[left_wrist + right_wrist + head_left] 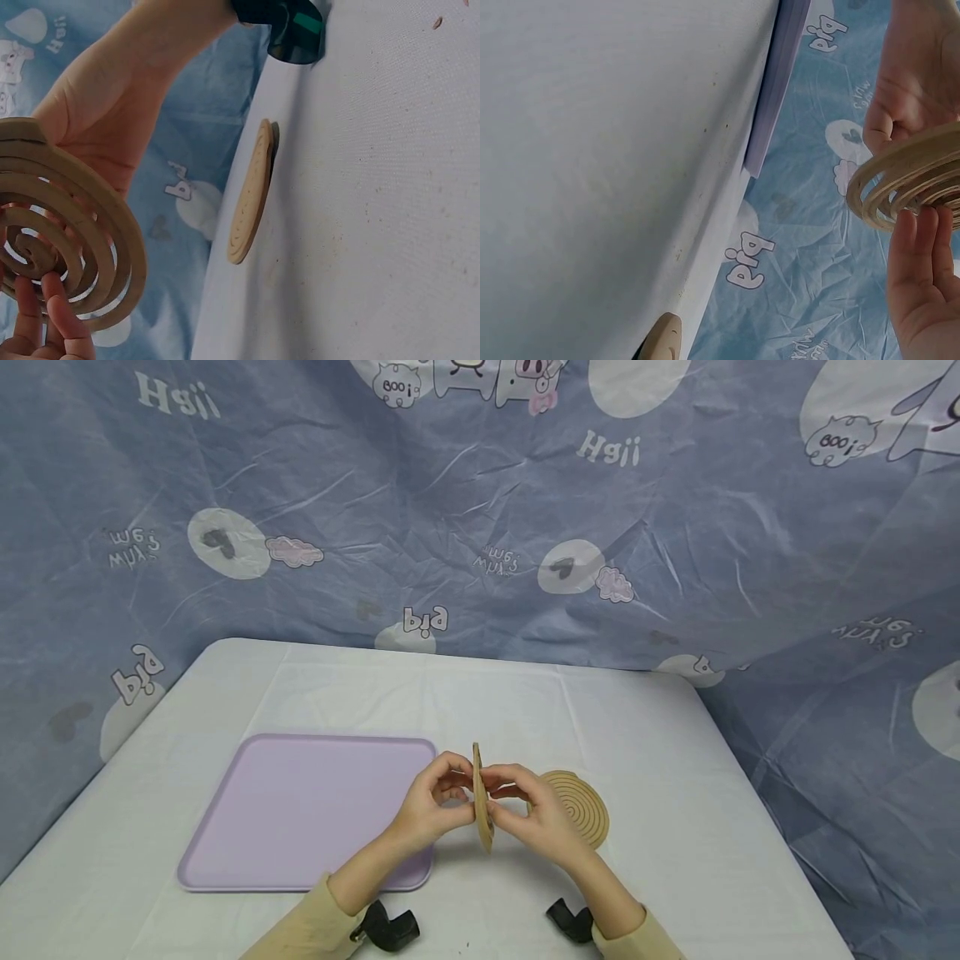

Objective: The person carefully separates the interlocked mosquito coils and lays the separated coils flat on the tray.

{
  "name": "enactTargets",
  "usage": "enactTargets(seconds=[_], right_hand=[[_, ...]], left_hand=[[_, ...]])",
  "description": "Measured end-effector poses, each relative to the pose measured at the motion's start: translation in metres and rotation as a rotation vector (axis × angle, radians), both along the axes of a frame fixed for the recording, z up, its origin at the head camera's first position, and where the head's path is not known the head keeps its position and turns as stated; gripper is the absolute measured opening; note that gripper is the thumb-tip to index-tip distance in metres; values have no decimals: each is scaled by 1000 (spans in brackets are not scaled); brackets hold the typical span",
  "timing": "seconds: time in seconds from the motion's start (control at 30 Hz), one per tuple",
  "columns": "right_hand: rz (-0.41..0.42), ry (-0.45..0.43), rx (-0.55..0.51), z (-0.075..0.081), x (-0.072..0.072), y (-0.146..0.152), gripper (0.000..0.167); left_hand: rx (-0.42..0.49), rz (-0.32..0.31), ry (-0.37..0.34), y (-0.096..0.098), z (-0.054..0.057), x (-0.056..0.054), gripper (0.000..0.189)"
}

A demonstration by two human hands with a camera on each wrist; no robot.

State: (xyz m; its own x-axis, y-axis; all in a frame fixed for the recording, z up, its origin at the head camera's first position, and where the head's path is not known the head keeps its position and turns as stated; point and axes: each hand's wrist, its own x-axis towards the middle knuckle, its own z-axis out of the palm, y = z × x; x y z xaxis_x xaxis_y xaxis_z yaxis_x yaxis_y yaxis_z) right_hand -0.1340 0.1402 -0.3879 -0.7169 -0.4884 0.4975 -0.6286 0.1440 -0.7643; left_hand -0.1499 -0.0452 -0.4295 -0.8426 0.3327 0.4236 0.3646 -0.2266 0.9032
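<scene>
A brown mosquito coil (481, 797) stands on edge in the air between both hands, seen nearly edge-on from the head. My left hand (431, 806) holds it from the left, thumb below and fingers above. From the other side, my right hand (538, 814) pinches it. In the left wrist view, the coil (133, 247) shows its open spiral gaps, and fingertips touch it near the centre. The right wrist view shows fingertips against the coil's (900, 155) underside. Behind the right hand, another coil (585, 806) lies flat on the table, partly covered by that hand.
A lilac tray (300, 810) lies on the white-covered table (495, 693), left of the hands; the left forearm crosses its near right corner. Black wrist cameras sit below both wrists. A blue printed cloth (450, 527) hangs behind the table.
</scene>
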Motion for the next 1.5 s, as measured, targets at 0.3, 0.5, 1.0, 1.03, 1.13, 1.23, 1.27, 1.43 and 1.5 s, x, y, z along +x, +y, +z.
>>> enactTargets(seconds=[0.3, 0.5, 1.0, 1.03, 1.13, 1.23, 1.27, 1.43, 1.5], right_hand=[[-49, -6, 47, 5, 2, 1, 36], [-84, 45, 90, 10, 2, 5, 34], [-39, -6, 84, 12, 1, 9, 34], [-43, -13, 86, 12, 1, 9, 34], [-52, -18, 89, 13, 2, 10, 35], [-52, -14, 92, 12, 1, 11, 35], [-51, -10, 92, 12, 1, 11, 34], [-43, 12, 88, 10, 0, 11, 34], [-41, 11, 87, 10, 0, 11, 34]], left_hand=[[-102, -11, -3, -7, 6, -2, 32], [-226, 25, 25, -12, 8, -3, 33], [-274, 4, 36, -16, 16, -2, 30], [-273, 5, 35, -16, 16, -2, 30], [-270, 10, 36, -16, 15, -3, 31], [-269, 7, 33, -16, 15, -3, 31], [-268, 4, 31, -16, 15, -3, 31], [-246, -11, 22, -15, 16, -2, 30], [-238, -17, 16, -15, 16, -1, 30]])
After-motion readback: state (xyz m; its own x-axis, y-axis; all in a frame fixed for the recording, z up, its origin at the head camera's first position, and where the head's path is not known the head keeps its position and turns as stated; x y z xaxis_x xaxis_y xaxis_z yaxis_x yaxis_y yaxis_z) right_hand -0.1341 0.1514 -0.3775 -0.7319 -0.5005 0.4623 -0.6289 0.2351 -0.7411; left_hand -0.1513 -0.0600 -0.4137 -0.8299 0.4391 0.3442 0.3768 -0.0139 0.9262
